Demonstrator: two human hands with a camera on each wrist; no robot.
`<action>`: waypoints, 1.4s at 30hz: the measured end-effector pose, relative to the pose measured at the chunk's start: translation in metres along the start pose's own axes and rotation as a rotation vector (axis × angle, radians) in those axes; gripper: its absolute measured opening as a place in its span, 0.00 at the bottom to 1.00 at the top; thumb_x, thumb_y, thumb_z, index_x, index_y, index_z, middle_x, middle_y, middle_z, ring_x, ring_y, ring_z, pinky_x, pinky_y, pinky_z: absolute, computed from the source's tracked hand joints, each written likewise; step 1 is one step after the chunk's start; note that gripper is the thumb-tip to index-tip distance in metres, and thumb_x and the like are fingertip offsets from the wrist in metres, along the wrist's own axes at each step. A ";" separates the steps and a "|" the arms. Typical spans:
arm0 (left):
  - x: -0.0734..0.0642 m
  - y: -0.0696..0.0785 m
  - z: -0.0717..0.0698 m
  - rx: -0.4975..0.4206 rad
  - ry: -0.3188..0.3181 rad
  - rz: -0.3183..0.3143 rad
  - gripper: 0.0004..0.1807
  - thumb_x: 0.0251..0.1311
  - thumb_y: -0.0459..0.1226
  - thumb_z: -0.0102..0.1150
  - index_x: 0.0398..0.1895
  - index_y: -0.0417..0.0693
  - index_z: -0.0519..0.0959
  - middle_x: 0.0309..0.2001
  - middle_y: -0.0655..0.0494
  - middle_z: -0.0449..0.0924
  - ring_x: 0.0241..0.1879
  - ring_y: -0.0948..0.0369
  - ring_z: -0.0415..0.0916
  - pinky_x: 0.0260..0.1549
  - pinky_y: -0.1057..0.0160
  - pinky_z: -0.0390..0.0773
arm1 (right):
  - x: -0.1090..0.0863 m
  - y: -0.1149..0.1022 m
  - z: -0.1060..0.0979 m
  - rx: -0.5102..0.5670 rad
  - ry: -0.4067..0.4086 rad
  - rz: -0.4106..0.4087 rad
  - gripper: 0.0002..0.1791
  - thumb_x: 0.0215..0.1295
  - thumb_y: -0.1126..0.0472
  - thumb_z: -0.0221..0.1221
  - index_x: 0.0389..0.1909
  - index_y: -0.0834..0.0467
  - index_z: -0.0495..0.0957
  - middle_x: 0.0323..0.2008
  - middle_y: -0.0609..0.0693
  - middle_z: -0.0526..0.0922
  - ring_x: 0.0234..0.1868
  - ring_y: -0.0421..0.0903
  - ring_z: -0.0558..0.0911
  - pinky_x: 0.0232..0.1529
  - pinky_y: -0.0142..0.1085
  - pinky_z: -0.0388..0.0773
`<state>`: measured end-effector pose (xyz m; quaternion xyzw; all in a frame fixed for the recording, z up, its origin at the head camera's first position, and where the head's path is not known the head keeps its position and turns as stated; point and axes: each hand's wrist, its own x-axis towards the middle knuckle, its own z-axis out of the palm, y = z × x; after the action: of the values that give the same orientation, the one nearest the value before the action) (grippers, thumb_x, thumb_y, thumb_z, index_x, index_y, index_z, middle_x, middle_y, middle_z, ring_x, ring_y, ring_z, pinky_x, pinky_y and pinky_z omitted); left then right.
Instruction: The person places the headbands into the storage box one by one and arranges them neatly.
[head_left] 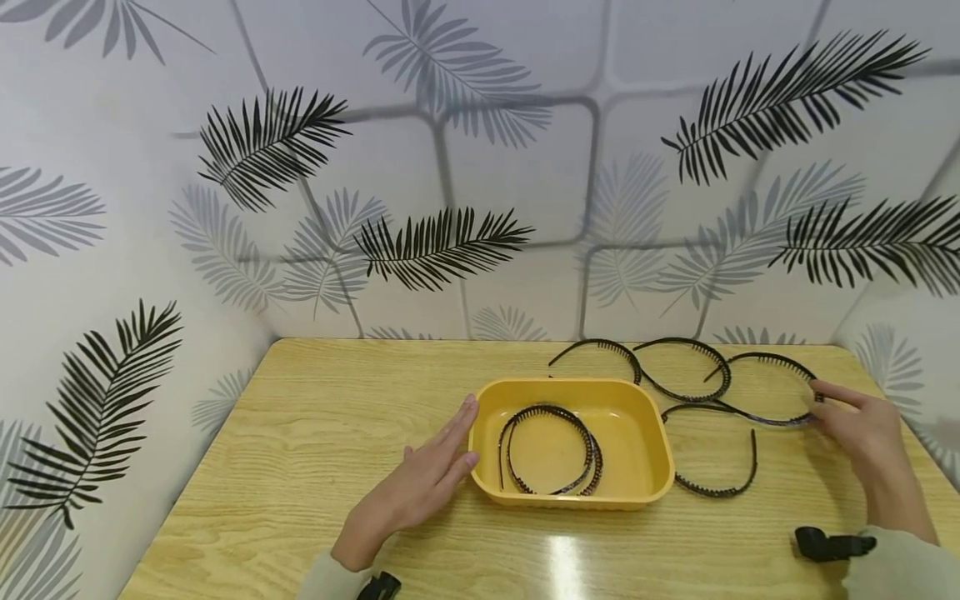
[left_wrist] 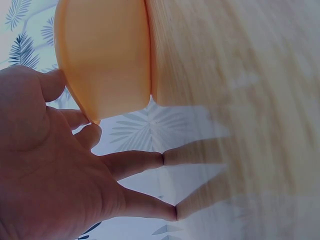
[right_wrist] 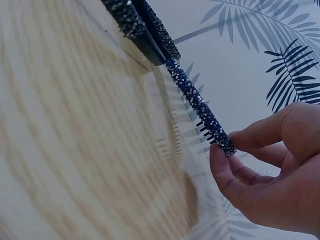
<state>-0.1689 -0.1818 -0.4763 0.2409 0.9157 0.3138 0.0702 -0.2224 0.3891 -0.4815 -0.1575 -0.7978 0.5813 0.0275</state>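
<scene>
A yellow plastic basin [head_left: 648,450] stands on the table with two black toothed headbands [head_left: 551,408] lying in it. My left hand [head_left: 423,479] rests against the basin's left side, its fingers mostly straight. In the left wrist view, that hand [left_wrist: 65,165] touches the basin's rim, and two fingertips meet the tabletop. At the right, my right hand [head_left: 862,425] pinches the rightmost headband [head_left: 780,358] by its curved side. Close up, this headband [right_wrist: 197,105] is covered in dark blue and silver glitter, with short teeth along its inner edge, between thumb and fingers.
More dark headbands lie behind and right of the basin: one at the back [head_left: 603,343], one overlapping the pinched headband [head_left: 686,340], and one nearer the front [head_left: 716,492]. The wooden table [head_left: 315,442] backs onto a leaf-patterned wall [head_left: 480,183].
</scene>
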 end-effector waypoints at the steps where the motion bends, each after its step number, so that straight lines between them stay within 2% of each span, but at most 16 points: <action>1: 0.000 0.000 0.000 0.000 0.000 0.001 0.36 0.83 0.50 0.38 0.85 0.61 0.36 0.83 0.68 0.32 0.80 0.54 0.43 0.55 0.13 0.45 | -0.001 -0.001 0.001 -0.022 0.017 -0.006 0.17 0.74 0.65 0.57 0.50 0.40 0.86 0.56 0.70 0.74 0.29 0.28 0.82 0.31 0.27 0.81; 2: 0.000 0.000 0.000 0.002 0.001 0.003 0.36 0.83 0.50 0.38 0.85 0.61 0.36 0.83 0.68 0.32 0.80 0.54 0.43 0.55 0.13 0.45 | -0.002 -0.003 0.003 -0.039 0.036 -0.009 0.18 0.75 0.65 0.55 0.59 0.45 0.83 0.63 0.75 0.68 0.29 0.27 0.81 0.32 0.26 0.80; 3: 0.000 0.000 0.000 0.002 0.002 0.005 0.36 0.83 0.50 0.38 0.85 0.61 0.37 0.83 0.67 0.32 0.80 0.53 0.43 0.55 0.13 0.45 | -0.003 -0.004 0.004 -0.067 0.056 -0.015 0.21 0.76 0.65 0.54 0.66 0.52 0.78 0.65 0.77 0.67 0.29 0.25 0.80 0.32 0.25 0.80; 4: 0.000 0.000 0.000 0.003 0.003 0.008 0.36 0.83 0.50 0.38 0.85 0.61 0.37 0.83 0.67 0.33 0.80 0.53 0.43 0.55 0.13 0.45 | -0.004 -0.006 0.006 -0.086 0.075 -0.021 0.25 0.76 0.65 0.52 0.72 0.59 0.71 0.71 0.78 0.59 0.29 0.23 0.78 0.32 0.23 0.79; 5: 0.000 0.000 0.000 0.002 0.004 0.010 0.36 0.83 0.49 0.38 0.85 0.60 0.37 0.83 0.67 0.33 0.80 0.52 0.43 0.55 0.13 0.44 | -0.005 -0.008 0.008 -0.106 0.095 -0.030 0.28 0.77 0.66 0.51 0.75 0.66 0.63 0.75 0.78 0.51 0.29 0.21 0.77 0.33 0.22 0.78; 8: -0.001 0.000 0.000 0.002 0.007 0.013 0.36 0.83 0.49 0.38 0.85 0.60 0.37 0.83 0.67 0.33 0.80 0.52 0.44 0.55 0.13 0.45 | -0.007 -0.013 0.010 -0.118 0.135 -0.055 0.29 0.77 0.67 0.50 0.75 0.71 0.60 0.75 0.76 0.52 0.29 0.19 0.75 0.34 0.20 0.78; 11: -0.001 0.000 0.000 0.002 0.006 0.014 0.36 0.83 0.50 0.38 0.85 0.61 0.37 0.83 0.67 0.33 0.80 0.54 0.43 0.55 0.13 0.45 | -0.008 -0.018 0.011 -0.157 0.168 -0.100 0.28 0.77 0.67 0.50 0.74 0.70 0.62 0.74 0.76 0.57 0.30 0.17 0.73 0.32 0.19 0.75; 15: -0.001 0.000 -0.001 0.005 0.007 0.019 0.36 0.83 0.50 0.37 0.85 0.60 0.37 0.83 0.65 0.33 0.80 0.54 0.43 0.54 0.13 0.45 | -0.010 -0.024 0.011 -0.222 0.242 -0.169 0.26 0.75 0.65 0.53 0.72 0.66 0.69 0.68 0.67 0.67 0.34 0.18 0.68 0.30 0.18 0.71; 18: 0.000 0.000 -0.001 0.011 0.010 0.022 0.36 0.83 0.49 0.38 0.85 0.60 0.37 0.83 0.64 0.34 0.80 0.53 0.44 0.54 0.13 0.46 | -0.012 -0.028 0.012 -0.268 0.309 -0.209 0.25 0.73 0.64 0.55 0.69 0.63 0.74 0.63 0.58 0.69 0.38 0.19 0.66 0.32 0.17 0.68; 22: 0.000 0.000 0.000 0.015 0.012 0.023 0.36 0.83 0.49 0.38 0.85 0.60 0.37 0.83 0.64 0.34 0.80 0.53 0.44 0.54 0.13 0.46 | -0.013 -0.033 0.015 -0.336 0.371 -0.226 0.25 0.72 0.64 0.56 0.68 0.62 0.76 0.67 0.56 0.69 0.42 0.19 0.63 0.37 0.21 0.63; 25: 0.000 0.000 0.000 0.015 0.010 0.024 0.36 0.83 0.50 0.37 0.85 0.59 0.37 0.83 0.63 0.34 0.80 0.53 0.44 0.54 0.13 0.45 | -0.014 -0.037 0.017 -0.374 0.400 -0.200 0.25 0.72 0.63 0.54 0.69 0.61 0.75 0.70 0.58 0.68 0.51 0.32 0.70 0.38 0.27 0.63; 27: -0.001 0.000 -0.001 0.012 0.010 0.025 0.36 0.83 0.50 0.37 0.85 0.59 0.37 0.83 0.63 0.34 0.80 0.52 0.44 0.54 0.12 0.45 | -0.015 -0.039 0.018 -0.385 0.419 -0.179 0.25 0.73 0.64 0.53 0.70 0.61 0.75 0.71 0.59 0.66 0.57 0.43 0.70 0.36 0.30 0.63; 29: -0.001 0.000 -0.001 0.011 0.006 0.023 0.36 0.83 0.50 0.37 0.85 0.59 0.37 0.83 0.63 0.34 0.80 0.52 0.44 0.54 0.13 0.45 | -0.016 -0.040 0.018 -0.384 0.441 -0.159 0.25 0.73 0.64 0.52 0.70 0.59 0.75 0.72 0.56 0.66 0.59 0.46 0.70 0.34 0.30 0.64; 34: 0.000 0.001 -0.001 0.016 0.005 0.019 0.36 0.83 0.49 0.38 0.85 0.59 0.37 0.83 0.64 0.33 0.80 0.52 0.44 0.55 0.13 0.45 | -0.018 -0.044 0.016 -0.335 0.460 -0.134 0.26 0.73 0.63 0.52 0.71 0.54 0.75 0.73 0.49 0.66 0.48 0.24 0.63 0.32 0.24 0.64; 38: 0.000 0.001 -0.001 0.018 0.001 0.012 0.36 0.83 0.49 0.38 0.85 0.60 0.37 0.83 0.64 0.33 0.80 0.51 0.44 0.55 0.13 0.44 | -0.018 -0.047 0.015 -0.266 0.441 -0.137 0.25 0.74 0.62 0.53 0.71 0.53 0.75 0.74 0.47 0.65 0.55 0.28 0.68 0.33 0.19 0.64; 42: 0.000 0.001 -0.001 0.020 0.005 0.015 0.36 0.83 0.49 0.38 0.85 0.58 0.38 0.83 0.62 0.34 0.80 0.49 0.45 0.54 0.13 0.44 | -0.019 -0.048 0.017 -0.175 0.423 -0.164 0.26 0.74 0.65 0.54 0.71 0.52 0.75 0.68 0.44 0.68 0.53 0.29 0.71 0.31 0.17 0.66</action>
<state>-0.1683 -0.1816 -0.4750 0.2477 0.9171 0.3058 0.0634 -0.2185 0.3553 -0.4394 -0.2121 -0.8317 0.4600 0.2274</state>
